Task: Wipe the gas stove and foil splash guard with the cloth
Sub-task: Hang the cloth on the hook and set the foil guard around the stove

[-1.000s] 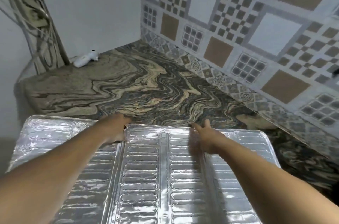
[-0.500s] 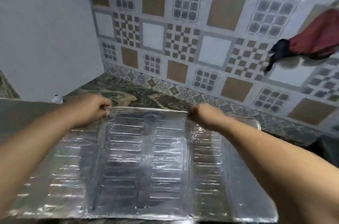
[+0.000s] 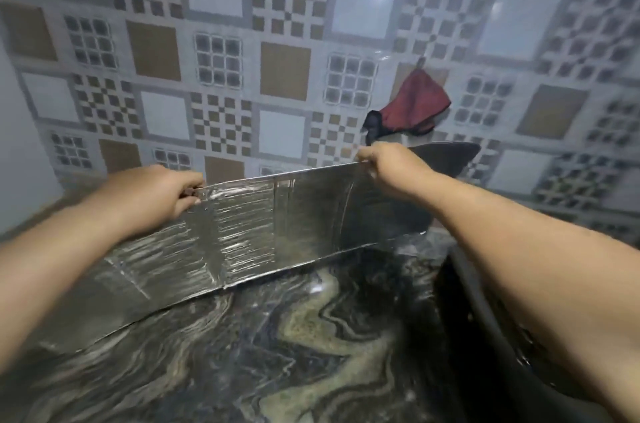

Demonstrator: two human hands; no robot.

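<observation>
The silver foil splash guard (image 3: 242, 232) stands nearly upright over the marbled counter, its folded panels slanting down to the left. My left hand (image 3: 152, 194) pinches its top edge at the left. My right hand (image 3: 391, 163) grips the same top edge further right. A dark red cloth (image 3: 412, 107) hangs on the tiled wall just behind my right hand. A dark edge at the lower right (image 3: 485, 318) may be the gas stove; it is too blurred to tell.
The marbled stone counter (image 3: 294, 353) fills the foreground. The patterned tile wall (image 3: 277, 69) rises right behind the foil. A plain white wall (image 3: 17, 145) closes the left side.
The foil guard has gone from lying flat under my hands to raised and upright, carried right toward the tiled wall. Both hands kept hold of its top edge. The red cloth came into view.
</observation>
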